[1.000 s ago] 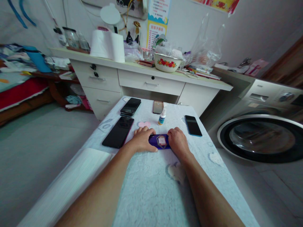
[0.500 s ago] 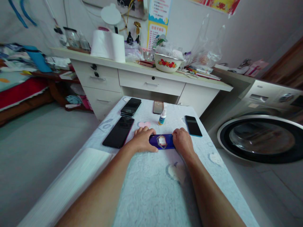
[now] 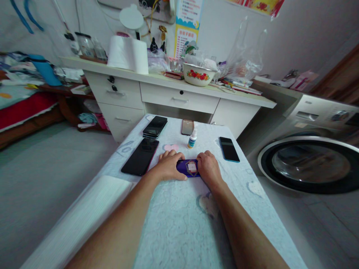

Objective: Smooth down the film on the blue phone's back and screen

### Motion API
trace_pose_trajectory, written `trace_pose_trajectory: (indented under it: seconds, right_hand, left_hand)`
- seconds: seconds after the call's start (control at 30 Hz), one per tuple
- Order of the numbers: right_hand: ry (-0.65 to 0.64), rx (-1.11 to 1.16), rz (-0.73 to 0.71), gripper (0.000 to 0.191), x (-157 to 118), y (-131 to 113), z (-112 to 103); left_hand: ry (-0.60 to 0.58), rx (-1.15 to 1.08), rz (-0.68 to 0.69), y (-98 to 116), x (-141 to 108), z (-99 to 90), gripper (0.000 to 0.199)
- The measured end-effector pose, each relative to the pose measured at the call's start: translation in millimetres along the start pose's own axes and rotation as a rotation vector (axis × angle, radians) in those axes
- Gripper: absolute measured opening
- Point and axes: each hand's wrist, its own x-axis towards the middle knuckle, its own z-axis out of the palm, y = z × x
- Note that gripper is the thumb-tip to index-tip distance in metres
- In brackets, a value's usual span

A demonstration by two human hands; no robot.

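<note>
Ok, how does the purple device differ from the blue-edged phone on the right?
The purple device has a pale patch; the blue-edged phone has a plain dark face. The purple device lies crosswise between left hand and right hand; the blue-edged phone lies more lengthwise, untouched. Both are on the cloth.

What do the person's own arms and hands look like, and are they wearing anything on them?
The left hand and right hand are ungloved. The left forearm and right forearm are bare, with no sleeve, watch or bracelet showing. Small details, such as rings, are too fine to tell.
</note>
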Motion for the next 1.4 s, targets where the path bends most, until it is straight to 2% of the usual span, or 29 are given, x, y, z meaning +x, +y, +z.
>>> trace_pose_trajectory:
  seconds: [0.3, 0.57, 0.9, 1.2, 1.4]
  right_hand:
    - [-0.002, 0.063, -0.107, 0.025, -3, -9, -3]
    - [-0.041, 0.092, -0.134, 0.025, -4, -10, -6]
    - [-0.060, 0.030, -0.048, 0.024, -4, -9, -13]
    - [-0.025, -0.012, 0.033, 0.023, -2, 13, -13]
    - [-0.012, -0.029, 0.057, 0.023, -2, 15, -13]
  left_hand:
    - [0.007, 0.004, -0.005, 3, -1, -0.9, 0.070]
    - [0.012, 0.001, -0.002, 2, -1, -0.1, 0.071]
    - [-0.007, 0.007, -0.008, 4, -2, -3.3, 0.069]
    - [-0.005, 0.004, -0.016, 3, -2, -1.4, 0.069]
    - [-0.004, 0.004, -0.014, 3, -1, -1.0, 0.069]
